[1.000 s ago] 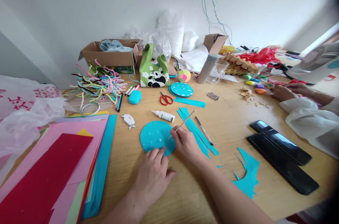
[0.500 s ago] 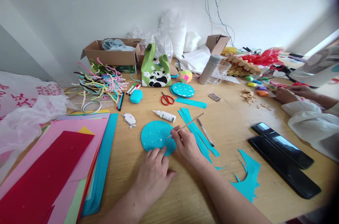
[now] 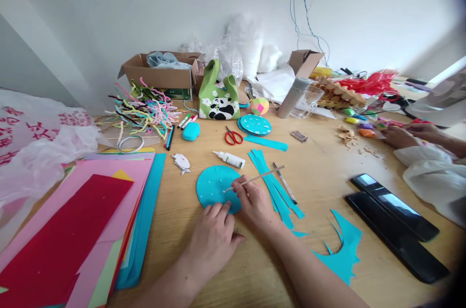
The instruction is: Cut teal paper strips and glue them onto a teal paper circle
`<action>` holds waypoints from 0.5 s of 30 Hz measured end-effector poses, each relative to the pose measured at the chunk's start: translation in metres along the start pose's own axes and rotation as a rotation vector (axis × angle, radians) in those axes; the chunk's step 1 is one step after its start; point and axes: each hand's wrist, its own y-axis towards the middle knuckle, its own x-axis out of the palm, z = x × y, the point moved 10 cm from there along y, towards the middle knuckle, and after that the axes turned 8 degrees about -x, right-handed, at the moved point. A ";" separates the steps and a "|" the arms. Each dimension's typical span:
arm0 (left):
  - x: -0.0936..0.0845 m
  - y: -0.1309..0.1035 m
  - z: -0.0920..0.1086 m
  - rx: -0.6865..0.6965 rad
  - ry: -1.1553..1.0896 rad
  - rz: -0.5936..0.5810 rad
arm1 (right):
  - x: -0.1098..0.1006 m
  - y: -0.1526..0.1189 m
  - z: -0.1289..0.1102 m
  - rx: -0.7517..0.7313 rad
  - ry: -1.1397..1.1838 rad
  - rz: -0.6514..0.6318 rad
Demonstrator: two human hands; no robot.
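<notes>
A blue paper circle point(image 3: 213, 182) with small pale dots lies flat on the table in front of me. My left hand point(image 3: 214, 230) rests on its lower edge, fingers stretched out. Pinched in my right hand point(image 3: 255, 201) is a thin wooden stick point(image 3: 264, 175), its lower tip at the circle's surface. Just behind the circle lies a white glue bottle point(image 3: 230, 159) on its side. Blue paper strips point(image 3: 271, 181) and a pen point(image 3: 285, 184) are right of my right hand. Farther back sit red-handled scissors point(image 3: 233, 137) beside a stack of dotted blue circles point(image 3: 257, 125).
Coloured paper sheets point(image 3: 120, 201) are piled at left, below pipe cleaners point(image 3: 145, 109). A green panda bag point(image 3: 219, 96) and a grey bottle point(image 3: 294, 98) stand at the back. Two black phone-like devices point(image 3: 396, 230) and a blue offcut point(image 3: 344, 247) lie right, near another person's hands point(image 3: 400, 137).
The stick's tip has moved a little left across the circle, and the stick lies at a flatter angle. My left hand stays on the circle's edge. The whole view has shifted slightly.
</notes>
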 end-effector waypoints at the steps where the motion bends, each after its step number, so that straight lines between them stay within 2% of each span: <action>1: 0.000 0.000 0.000 0.000 0.001 -0.003 | -0.006 0.000 0.003 0.009 -0.005 0.029; 6: 0.001 0.001 0.000 0.003 0.008 -0.026 | -0.025 0.001 0.011 0.047 -0.107 0.094; 10: 0.002 0.001 -0.001 -0.010 0.006 -0.036 | -0.018 0.002 0.012 0.037 -0.121 0.019; 15: 0.003 0.001 0.000 -0.004 0.003 -0.041 | -0.015 0.002 0.012 0.026 -0.128 0.010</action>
